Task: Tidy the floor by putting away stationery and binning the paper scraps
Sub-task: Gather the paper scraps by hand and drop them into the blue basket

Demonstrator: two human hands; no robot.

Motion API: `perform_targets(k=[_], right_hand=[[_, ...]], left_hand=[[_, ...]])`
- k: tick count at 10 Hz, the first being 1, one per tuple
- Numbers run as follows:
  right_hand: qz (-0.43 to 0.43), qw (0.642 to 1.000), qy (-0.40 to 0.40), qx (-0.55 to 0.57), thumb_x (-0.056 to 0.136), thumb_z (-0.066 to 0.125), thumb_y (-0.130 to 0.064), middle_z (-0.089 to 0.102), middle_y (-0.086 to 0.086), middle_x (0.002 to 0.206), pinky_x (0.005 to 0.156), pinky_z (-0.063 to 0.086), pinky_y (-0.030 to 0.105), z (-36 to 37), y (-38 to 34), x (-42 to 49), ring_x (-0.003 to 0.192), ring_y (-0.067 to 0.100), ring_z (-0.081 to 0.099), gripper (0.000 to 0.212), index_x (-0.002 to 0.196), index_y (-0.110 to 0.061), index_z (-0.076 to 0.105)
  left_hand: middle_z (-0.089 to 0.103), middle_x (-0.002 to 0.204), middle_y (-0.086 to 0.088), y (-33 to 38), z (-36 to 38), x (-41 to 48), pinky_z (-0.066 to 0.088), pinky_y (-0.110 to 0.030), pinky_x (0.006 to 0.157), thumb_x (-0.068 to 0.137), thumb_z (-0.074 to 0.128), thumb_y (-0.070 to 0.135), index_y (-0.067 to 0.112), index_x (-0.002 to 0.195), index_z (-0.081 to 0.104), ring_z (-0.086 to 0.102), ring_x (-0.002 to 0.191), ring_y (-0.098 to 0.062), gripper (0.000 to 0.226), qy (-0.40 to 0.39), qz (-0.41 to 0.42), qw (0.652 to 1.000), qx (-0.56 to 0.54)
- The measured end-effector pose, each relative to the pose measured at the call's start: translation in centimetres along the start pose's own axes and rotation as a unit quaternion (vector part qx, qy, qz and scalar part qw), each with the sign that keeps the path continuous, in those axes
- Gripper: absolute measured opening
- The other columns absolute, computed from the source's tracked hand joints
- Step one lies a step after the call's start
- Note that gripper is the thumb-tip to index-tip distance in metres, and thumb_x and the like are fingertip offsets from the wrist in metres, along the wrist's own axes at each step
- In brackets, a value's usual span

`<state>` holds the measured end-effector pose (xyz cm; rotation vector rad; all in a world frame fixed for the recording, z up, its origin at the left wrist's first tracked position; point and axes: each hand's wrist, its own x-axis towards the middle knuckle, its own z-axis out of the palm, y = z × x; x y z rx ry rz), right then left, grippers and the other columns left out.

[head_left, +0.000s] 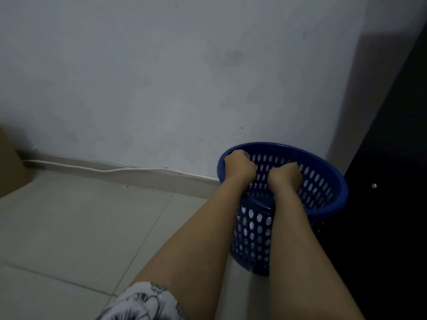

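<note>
Both our hands are down in the mouth of the blue bin (342,190), which stands directly beneath them on the tile floor (69,227). Our left hand (240,166) sits just inside the rim on its own outer side, fingers curled under like a fist. Our right hand (286,175) is just beside it, not touching, nearer the middle of the opening, its fingers also bent down out of sight. With palms and fingertips hidden, we cannot tell whether either hand has hold of anything. Just beyond the knuckles rises the grey wall (161,88), with the bin close against it. Just past the right hand stands a dark cabinet (392,215), beside the bin. Away from the left hand, a white cable (69,164) runs along the skirting (138,179) toward a cardboard box (9,162), well apart. Printed cloth (143,303) lies back under our left forearm.
</note>
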<state>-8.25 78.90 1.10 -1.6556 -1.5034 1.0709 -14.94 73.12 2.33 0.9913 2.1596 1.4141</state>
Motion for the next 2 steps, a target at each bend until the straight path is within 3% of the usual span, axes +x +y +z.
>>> perform_targets(k=[1,2], right_hand=[[-0.038,0.997,-0.018,-0.058,0.093,0.049,-0.005,0.056,0.023,0.123,0.085,0.052,0.042,0.3,0.1,-0.4,0.111,0.037,0.055,0.029,0.120,0.003,0.052],[-0.085,0.994,-0.011,-0.064,0.092,0.052,-0.011,0.061,0.021,0.114,0.075,0.052,0.039,1.2,-0.4,-1.5,0.105,0.037,0.058,0.016,0.105,-0.003,0.058]], left_hand=[[0.060,0.082,-0.012,-0.3,0.0,0.0,0.051,-0.031,0.072,0.090,0.056,0.007,0.006,0.075,0.060,0.062,0.081,-0.027,0.015,0.016,0.015,0.999,-0.034],[0.051,0.062,-0.002,-0.8,-0.5,-0.2,0.041,-0.022,0.059,0.088,0.062,0.019,0.011,0.062,0.049,0.047,0.058,-0.013,0.029,0.055,0.038,0.996,-0.052]])
